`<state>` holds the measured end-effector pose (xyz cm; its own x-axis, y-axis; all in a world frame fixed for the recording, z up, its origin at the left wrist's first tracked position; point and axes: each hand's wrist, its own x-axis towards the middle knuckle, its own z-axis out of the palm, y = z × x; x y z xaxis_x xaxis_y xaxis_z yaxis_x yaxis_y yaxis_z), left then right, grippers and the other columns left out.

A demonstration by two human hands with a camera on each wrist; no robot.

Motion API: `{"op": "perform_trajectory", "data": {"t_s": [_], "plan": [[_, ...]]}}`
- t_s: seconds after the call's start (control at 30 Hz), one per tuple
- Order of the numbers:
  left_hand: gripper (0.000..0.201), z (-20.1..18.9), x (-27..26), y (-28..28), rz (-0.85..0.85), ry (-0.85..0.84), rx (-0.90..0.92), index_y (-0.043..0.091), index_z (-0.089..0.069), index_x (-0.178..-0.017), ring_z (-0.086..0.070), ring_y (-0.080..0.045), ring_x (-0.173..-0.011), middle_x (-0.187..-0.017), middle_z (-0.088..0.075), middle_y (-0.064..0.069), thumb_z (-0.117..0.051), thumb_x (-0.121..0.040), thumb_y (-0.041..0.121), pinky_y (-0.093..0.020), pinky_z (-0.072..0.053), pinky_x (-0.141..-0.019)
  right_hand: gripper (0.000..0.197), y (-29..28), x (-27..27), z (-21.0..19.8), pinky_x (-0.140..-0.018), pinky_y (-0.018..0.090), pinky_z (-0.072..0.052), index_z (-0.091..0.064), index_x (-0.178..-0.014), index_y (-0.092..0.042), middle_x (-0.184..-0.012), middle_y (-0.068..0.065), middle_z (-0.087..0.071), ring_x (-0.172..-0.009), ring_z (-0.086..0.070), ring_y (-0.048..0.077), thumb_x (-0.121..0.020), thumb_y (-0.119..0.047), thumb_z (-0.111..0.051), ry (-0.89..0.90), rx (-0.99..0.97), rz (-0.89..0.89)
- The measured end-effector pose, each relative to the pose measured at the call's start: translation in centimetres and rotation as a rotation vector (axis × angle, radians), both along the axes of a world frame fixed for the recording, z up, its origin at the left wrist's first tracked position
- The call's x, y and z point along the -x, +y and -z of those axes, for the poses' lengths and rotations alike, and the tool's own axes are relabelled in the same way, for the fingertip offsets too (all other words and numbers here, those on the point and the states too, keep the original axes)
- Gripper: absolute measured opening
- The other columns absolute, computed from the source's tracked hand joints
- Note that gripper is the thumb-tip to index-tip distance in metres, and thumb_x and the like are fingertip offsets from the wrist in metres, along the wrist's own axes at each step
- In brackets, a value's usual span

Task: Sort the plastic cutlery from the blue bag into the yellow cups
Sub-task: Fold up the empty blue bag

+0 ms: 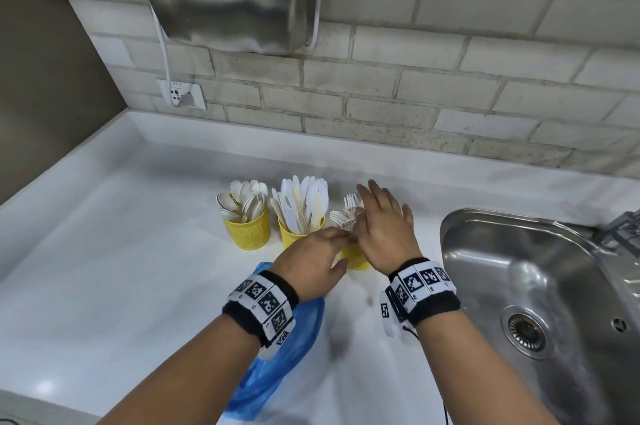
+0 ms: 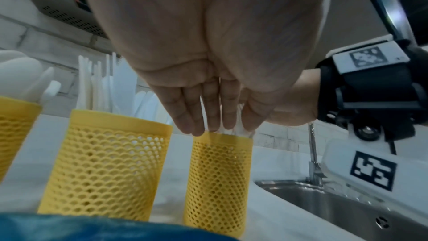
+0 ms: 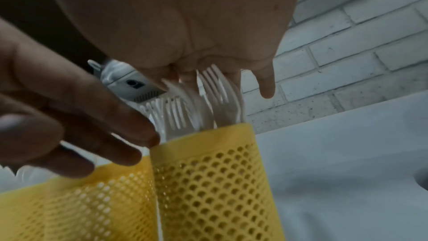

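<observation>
Forks (image 1: 346,215) stand tines-up in the right-hand cup (image 1: 354,257), the last of three yellow cups in a row on the white counter (image 1: 138,234); the spoon cup (image 1: 248,228) and the knife cup (image 1: 298,230) are to its left. From the head camera, your left hand (image 1: 311,263) reaches in with straight fingers touching the fork stems, and your right hand (image 1: 382,227) lies flat and spread against the far side of the bunch. The blue bag (image 1: 277,365) lies flattened under your left forearm, so this looks like the final tidy.

From the left wrist, your left fingers (image 2: 192,114) are pressed together just above the cup's rim. Press lightly there: the mesh cup is tall, narrow and probably easy to tip.

From the right wrist, the tines fan out unevenly under your palm. Gather them between both flat hands and let them drop straight down, keeping the cup well clear of the sink (image 1: 540,286).
</observation>
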<state>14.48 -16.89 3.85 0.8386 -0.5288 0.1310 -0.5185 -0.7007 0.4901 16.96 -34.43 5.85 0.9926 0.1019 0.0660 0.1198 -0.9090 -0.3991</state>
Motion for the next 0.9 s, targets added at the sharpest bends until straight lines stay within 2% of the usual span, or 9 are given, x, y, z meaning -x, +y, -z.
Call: {"op": "perform_trajectory", "data": {"t_s": [0.07,0.17,0.23,0.37,0.47,0.6,0.73,0.83,0.9], "plan": [[0.038,-0.4,0.3,1.4,-0.055,-0.006,0.065,0.024,-0.063,-0.134,-0.059,-0.011,-0.117,-0.134,-0.057,0.007,-0.060,-0.096,0.028,-0.027,-0.047,-0.103,0.054,-0.3,0.6,-0.4,-0.125,0.055,-0.014,-0.029,-0.159,-0.025,-0.171,0.001,-0.016,-0.156,-0.015,0.023,-0.105,-0.032,-0.034,-0.042,-0.082,0.006],[0.016,-1.3,1.4,4.5,-0.179,-0.006,0.133,0.027,-0.071,-0.108,-0.063,-0.005,-0.085,-0.108,-0.062,0.011,-0.064,-0.093,0.027,-0.029,-0.055,-0.079,0.053,-1.0,1.9,-0.5,-0.124,0.052,-0.021,-0.037,-0.156,-0.021,-0.169,0.005,-0.022,-0.154,-0.021,0.026,-0.104,-0.034,-0.039,-0.072,-0.176,0.023],[0.005,-1.3,2.4,7.0,-0.270,0.023,0.017,0.029,-0.068,-0.095,-0.060,-0.004,-0.078,-0.097,-0.063,0.012,-0.066,-0.091,0.030,-0.029,-0.052,-0.074,0.052,-1.4,2.8,0.0,-0.122,0.050,-0.026,-0.042,-0.153,-0.019,-0.167,0.007,-0.026,-0.152,-0.025,0.028,-0.103,-0.029,-0.049,-0.105,-0.237,0.035],[0.067,0.9,4.0,11.1,-0.425,0.262,-0.390,0.028,-0.046,-0.139,-0.061,-0.023,-0.110,-0.125,-0.053,-0.001,-0.070,-0.083,0.056,-0.037,-0.053,-0.088,0.044,-0.4,5.6,1.3,-0.114,0.046,-0.036,-0.058,-0.135,-0.015,-0.149,0.010,-0.044,-0.138,-0.039,0.033,-0.092,-0.025,-0.053,-0.353,-0.309,0.056],[0.101,3.1,4.7,11.8,-0.454,0.425,-0.452,0.024,-0.019,-0.158,-0.058,-0.028,-0.122,-0.140,-0.049,-0.008,-0.071,-0.080,0.062,-0.040,-0.052,-0.095,0.038,1.8,7.8,2.0,-0.109,0.046,-0.039,-0.062,-0.126,-0.015,-0.136,0.009,-0.050,-0.130,-0.043,0.031,-0.089,-0.020,-0.054,-0.454,-0.320,-0.029],[0.063,5.0,5.2,11.7,-0.482,0.432,-0.497,0.020,-0.035,-0.148,-0.063,-0.029,-0.112,-0.130,-0.060,-0.009,-0.059,-0.092,0.040,-0.036,-0.053,-0.087,0.038,4.0,9.7,3.5,-0.108,0.049,-0.041,-0.063,-0.125,-0.017,-0.136,0.006,-0.051,-0.132,-0.043,0.029,-0.089,-0.027,-0.058,-0.343,-0.213,-0.188],[0.009,4.0,5.7,10.9,-0.453,0.398,-0.288,0.022,-0.055,-0.101,-0.065,-0.028,-0.094,-0.102,-0.069,-0.004,-0.052,-0.096,0.030,-0.031,-0.046,-0.073,0.053,4.9,10.5,3.8,-0.112,0.047,-0.038,-0.058,-0.134,-0.019,-0.143,0.002,-0.047,-0.138,-0.039,0.025,-0.085,-0.039,-0.062,-0.247,-0.237,-0.265],[0.007,1.3,6.3,9.7,-0.367,0.367,-0.026,0.031,-0.054,-0.096,-0.066,-0.018,-0.074,-0.078,-0.069,0.004,-0.061,-0.096,0.034,-0.033,-0.052,-0.070,0.095,6.2,10.8,3.0,-0.125,0.045,-0.022,-0.026,-0.159,-0.022,-0.163,-0.002,-0.027,-0.155,-0.018,0.023,-0.080,-0.059,-0.066,-0.109,-0.265,-0.371],[0.012,-1.0,6.8,9.0,-0.279,0.336,0.058,0.034,-0.055,-0.102,-0.065,-0.007,-0.066,-0.076,-0.073,0.007,-0.065,-0.094,0.038,-0.030,-0.054,-0.070,0.118,7.1,10.8,1.6,-0.128,0.042,-0.010,-0.002,-0.162,-0.030,-0.169,-0.009,-0.014,-0.158,-0.003,0.016,-0.073,-0.071,-0.069,-0.024,-0.289,-0.408]]}}
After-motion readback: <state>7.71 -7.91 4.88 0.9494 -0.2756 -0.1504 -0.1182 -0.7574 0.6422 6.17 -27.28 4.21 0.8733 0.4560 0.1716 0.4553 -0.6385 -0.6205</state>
